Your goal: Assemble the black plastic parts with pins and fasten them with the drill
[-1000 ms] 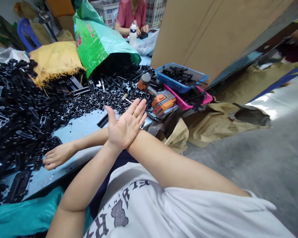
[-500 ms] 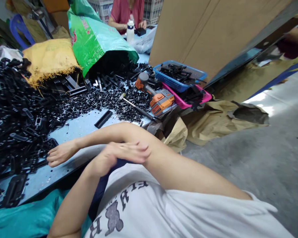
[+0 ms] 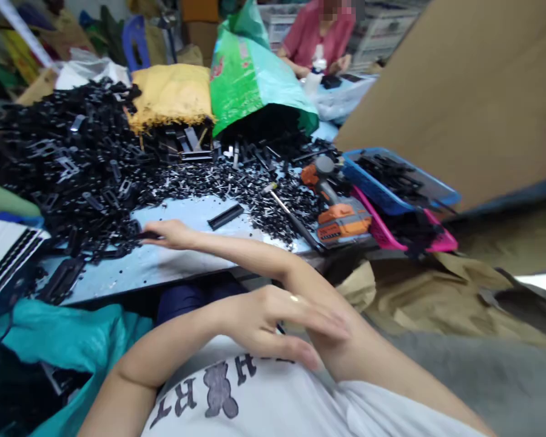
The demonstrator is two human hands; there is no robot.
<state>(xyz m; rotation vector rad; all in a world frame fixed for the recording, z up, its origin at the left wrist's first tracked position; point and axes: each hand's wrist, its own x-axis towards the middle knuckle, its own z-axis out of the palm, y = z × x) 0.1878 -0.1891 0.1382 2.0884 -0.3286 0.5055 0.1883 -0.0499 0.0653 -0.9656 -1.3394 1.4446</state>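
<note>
On the counter, black parts heaped at left; green bag behind, drill at right. Right hand reaches across, fingers flat, touching the heap's edge, gripping nothing visible. Left hand rests open on right forearm.

you get even, soft indoor light here, moderately bright, with no hard shadows on the blue table. a bright patch glares at the far right edge. motion blur smears most of the frame: your left hand and the cardboard sheet look soft, and the pile of black parts loses detail. the wide lens bends and stretches things toward the edges.
</note>
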